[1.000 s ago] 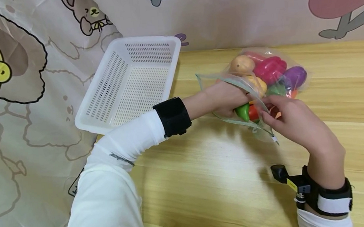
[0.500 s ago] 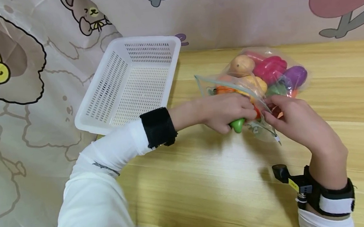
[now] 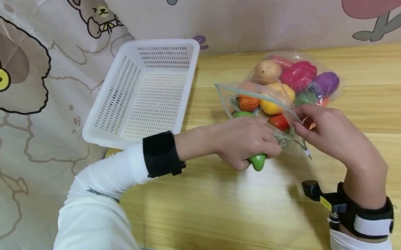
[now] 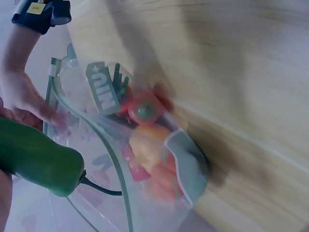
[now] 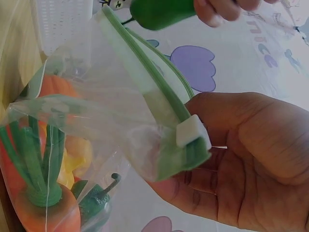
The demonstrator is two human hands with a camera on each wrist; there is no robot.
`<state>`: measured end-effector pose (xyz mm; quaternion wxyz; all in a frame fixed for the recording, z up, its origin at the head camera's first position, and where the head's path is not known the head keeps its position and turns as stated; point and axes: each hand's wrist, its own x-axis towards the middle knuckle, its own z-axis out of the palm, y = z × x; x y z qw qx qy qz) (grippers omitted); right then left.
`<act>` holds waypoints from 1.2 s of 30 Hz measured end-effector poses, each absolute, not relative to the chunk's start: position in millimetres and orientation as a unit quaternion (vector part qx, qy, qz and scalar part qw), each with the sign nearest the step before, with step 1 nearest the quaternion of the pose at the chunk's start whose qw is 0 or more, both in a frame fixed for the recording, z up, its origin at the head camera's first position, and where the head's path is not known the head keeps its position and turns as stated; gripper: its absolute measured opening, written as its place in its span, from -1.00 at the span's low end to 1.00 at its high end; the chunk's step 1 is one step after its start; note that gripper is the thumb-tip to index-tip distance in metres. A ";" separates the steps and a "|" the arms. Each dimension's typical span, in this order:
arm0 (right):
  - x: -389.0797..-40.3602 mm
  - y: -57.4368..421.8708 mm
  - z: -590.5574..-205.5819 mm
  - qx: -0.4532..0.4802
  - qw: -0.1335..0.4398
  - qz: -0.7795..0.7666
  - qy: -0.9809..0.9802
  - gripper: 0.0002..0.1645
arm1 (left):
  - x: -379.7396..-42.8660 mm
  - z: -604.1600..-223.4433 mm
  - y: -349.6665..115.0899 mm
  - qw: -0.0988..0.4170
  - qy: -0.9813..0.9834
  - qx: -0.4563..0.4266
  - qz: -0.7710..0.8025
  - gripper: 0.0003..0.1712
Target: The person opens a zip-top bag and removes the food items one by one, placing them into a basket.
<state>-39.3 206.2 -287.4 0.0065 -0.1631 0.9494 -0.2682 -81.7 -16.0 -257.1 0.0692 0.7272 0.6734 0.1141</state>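
My left hand (image 3: 247, 140) grips a green pepper (image 4: 41, 157), its tapered end poking out below the fingers in the head view. The pepper's stem, in the left wrist view, is at the mouth of a clear zip bag (image 5: 140, 60). My right hand (image 3: 326, 133) pinches the bag's edge near a white slider (image 5: 192, 131). Toy vegetables lie inside: a purple eggplant (image 3: 327, 83), a pink bell pepper (image 3: 298, 76), a round tan one (image 3: 268, 71), a carrot (image 5: 46, 212) with green tops, and several orange, yellow and red pieces.
Left of the bag stands a white perforated plastic basket (image 3: 91, 137) with nothing in it. Both sit on a light wooden table (image 3: 231, 214). Printed cloth (image 3: 265, 10) hangs along the back and left side.
My left hand has come out of the bag toward the table's front, bringing the green pepper with it. My right hand stays at the bag's edge, shifting only slightly.
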 end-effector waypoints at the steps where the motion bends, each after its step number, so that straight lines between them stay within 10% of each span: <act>1: -39.5 206.8 -287.3 -0.162 0.007 -0.268 0.950 -0.82 | -82.6 -256.0 -18.7 0.068 0.678 0.724 0.109 -0.70; 18: -38.6 212.2 -285.4 -0.151 0.012 -0.263 0.953 -0.78 | -100.4 -244.8 -79.3 -0.078 0.675 0.692 0.243 -0.73; 36: -38.7 212.3 -285.3 -0.144 0.017 -0.262 0.954 -0.77 | -125.6 -263.5 -139.7 -0.019 0.816 0.551 0.176 -0.75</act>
